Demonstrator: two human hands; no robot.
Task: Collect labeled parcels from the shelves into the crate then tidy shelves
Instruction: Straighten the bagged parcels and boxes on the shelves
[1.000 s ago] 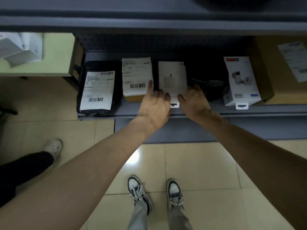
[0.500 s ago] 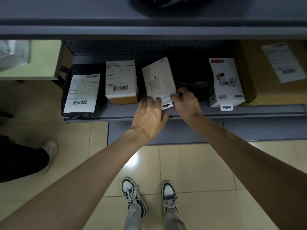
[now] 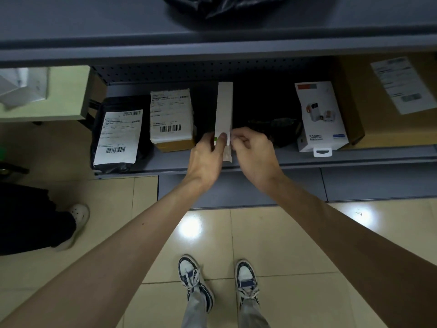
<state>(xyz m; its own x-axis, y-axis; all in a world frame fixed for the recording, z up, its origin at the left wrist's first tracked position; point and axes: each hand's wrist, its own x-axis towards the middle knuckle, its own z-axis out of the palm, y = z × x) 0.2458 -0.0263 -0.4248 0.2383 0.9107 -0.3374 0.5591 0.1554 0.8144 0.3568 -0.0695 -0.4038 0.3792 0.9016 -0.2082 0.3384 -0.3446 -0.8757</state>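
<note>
Parcel storeroom; grey metal shelves (image 3: 236,162) hold labeled parcels (image 3: 170,124).

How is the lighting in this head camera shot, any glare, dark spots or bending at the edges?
Head view: dim overall; two bright lamp reflections glare on the floor tiles. The shelf recess behind the thin white box is nearly black, hiding a dark item there. Wide-angle bending curves the shelf edges. The left hand and right hand look sharp.
</note>
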